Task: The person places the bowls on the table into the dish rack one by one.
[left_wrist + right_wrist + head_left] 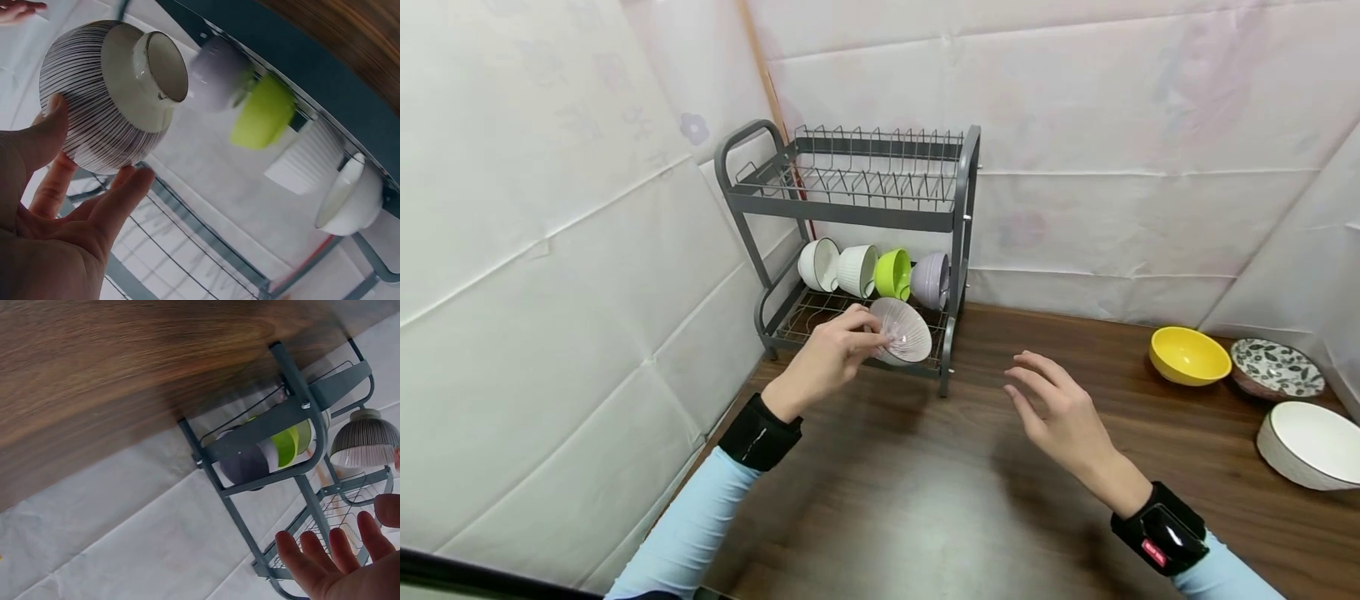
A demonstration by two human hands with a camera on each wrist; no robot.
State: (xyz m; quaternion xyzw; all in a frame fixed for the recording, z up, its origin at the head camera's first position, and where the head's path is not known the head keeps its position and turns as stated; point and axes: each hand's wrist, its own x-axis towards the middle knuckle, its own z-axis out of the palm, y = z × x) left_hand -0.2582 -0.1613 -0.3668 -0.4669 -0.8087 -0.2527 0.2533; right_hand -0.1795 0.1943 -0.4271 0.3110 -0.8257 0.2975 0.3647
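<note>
My left hand [827,354] pinches a small bowl with thin dark stripes [910,333] by its rim, in front of the rack's lower tier. In the left wrist view the striped bowl [94,100] shows its pale foot, with the thumb and fingers on its side. Behind it, a white bowl [817,265], a ribbed white bowl [855,269], a green bowl [892,273] and a lilac bowl [929,280] stand tilted in a row on that tier. My right hand [1063,417] hovers over the table right of the rack, fingers loosely bent, holding nothing.
The dark grey two-tier dish rack [850,215] has wire slots on its upper tier. At the table's right side sit a yellow bowl [1189,356], a leaf-patterned dish [1277,368] and a larger white bowl [1311,446]. White sheeting [1112,225] lines the back and sides of the wooden table [970,500].
</note>
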